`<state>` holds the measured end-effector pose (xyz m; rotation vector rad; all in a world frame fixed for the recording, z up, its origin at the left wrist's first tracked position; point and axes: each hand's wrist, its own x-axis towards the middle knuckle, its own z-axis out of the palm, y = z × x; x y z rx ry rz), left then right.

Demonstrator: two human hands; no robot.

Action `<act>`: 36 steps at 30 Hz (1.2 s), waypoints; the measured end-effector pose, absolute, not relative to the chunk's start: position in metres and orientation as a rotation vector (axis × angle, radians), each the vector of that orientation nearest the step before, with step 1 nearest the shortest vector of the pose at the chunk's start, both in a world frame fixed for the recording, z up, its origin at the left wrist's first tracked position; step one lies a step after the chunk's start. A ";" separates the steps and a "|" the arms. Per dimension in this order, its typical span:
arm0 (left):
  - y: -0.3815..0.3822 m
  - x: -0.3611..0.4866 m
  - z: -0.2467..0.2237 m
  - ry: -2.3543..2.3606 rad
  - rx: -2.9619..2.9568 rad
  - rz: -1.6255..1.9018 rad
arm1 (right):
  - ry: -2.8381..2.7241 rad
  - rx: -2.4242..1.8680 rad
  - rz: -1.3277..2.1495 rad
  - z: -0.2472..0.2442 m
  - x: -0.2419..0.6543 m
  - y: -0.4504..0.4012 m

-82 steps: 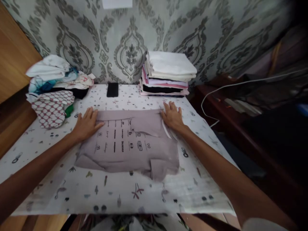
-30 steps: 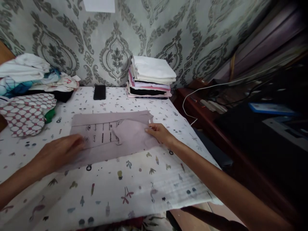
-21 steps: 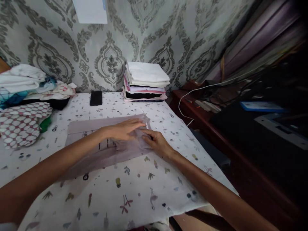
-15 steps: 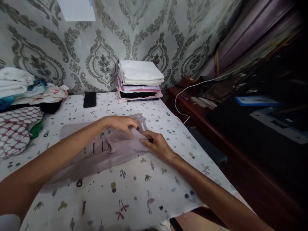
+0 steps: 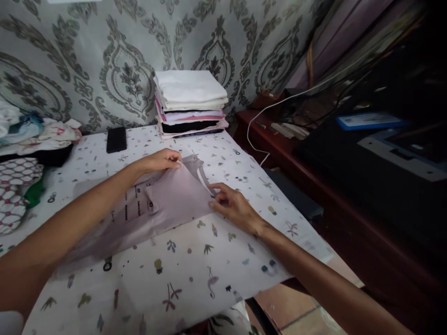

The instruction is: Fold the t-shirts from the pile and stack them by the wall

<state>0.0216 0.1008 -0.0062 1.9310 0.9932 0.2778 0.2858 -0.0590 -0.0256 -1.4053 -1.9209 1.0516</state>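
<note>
Head view: the mauve garment point(image 5: 176, 188) lies across the middle of the printed white cloth point(image 5: 192, 265), partly folded, with dark lettering visible on its left portion. The left hand point(image 5: 161, 161) pinches a piece of the garment between thumb and fingers at its far side, drawing the fabric up into a raised peak. The right hand point(image 5: 235, 207) is at the garment's right end, beside the white strip point(image 5: 203, 179); its thumb and forefinger are at the fabric edge, the other fingers curled. Whether they are closed on the fabric cannot be determined.

Beyond the garment, near the patterned wall point(image 5: 131, 70), stands a folded stack of clothes point(image 5: 190, 104), white on top. A black rectangular object point(image 5: 116, 139) lies left of the stack. Further left is a loose heap of clothes point(image 5: 49, 135), including a red-and-white patterned piece point(image 5: 19, 172).
</note>
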 end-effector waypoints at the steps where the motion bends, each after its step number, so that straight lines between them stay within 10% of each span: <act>1: 0.100 0.023 -0.013 1.008 1.945 0.308 | -1.903 -1.409 1.052 -0.026 0.286 -0.060; 36: 0.014 0.050 -0.014 1.366 2.944 0.376 | -1.694 -1.401 0.938 -0.049 0.290 -0.077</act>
